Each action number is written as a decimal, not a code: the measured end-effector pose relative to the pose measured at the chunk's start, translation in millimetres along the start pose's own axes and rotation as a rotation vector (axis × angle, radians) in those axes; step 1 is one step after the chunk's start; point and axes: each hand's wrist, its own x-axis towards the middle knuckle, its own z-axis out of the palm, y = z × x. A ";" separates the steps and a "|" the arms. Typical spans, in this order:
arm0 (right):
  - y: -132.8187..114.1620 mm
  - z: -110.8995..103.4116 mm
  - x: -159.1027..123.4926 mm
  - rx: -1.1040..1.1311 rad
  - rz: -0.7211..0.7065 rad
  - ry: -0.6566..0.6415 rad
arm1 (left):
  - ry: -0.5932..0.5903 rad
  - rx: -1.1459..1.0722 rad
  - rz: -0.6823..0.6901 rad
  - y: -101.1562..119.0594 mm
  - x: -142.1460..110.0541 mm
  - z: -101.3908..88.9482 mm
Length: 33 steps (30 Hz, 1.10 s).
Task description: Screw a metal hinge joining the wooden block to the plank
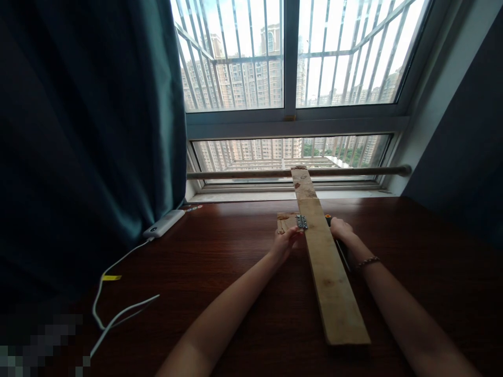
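Board [329,277]: pointed lengthwise away
Left hand [285,244]: pinched block [286,220] beside hinge [302,222], board's left
Right hand [343,231]: curled round tool [342,251], board's right

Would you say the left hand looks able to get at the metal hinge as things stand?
Probably yes: the left hand is right beside the metal hinge, at the near edge of the small wooden piece, and nothing visible blocks the hinge's upper face.

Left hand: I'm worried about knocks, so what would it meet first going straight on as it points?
Probably the long board, at its left edge near the hinge; depth is unclear, so the left hand may already touch it.
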 end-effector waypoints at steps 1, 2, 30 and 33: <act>-0.7 -2.7 -1.2 0.012 0.002 0.011 | 0.004 -0.003 -0.001 0.2 0.0 0.2; -1.1 -7.5 -2.4 0.024 0.006 0.028 | 0.006 -0.005 -0.002 0.6 -0.1 0.6; -54.1 -100.8 -113.0 0.765 -0.419 0.592 | -0.054 0.165 -0.334 -0.2 13.5 -7.5; -55.7 -99.7 -112.7 0.744 -0.413 0.591 | -0.052 0.240 -0.333 2.0 13.0 -7.2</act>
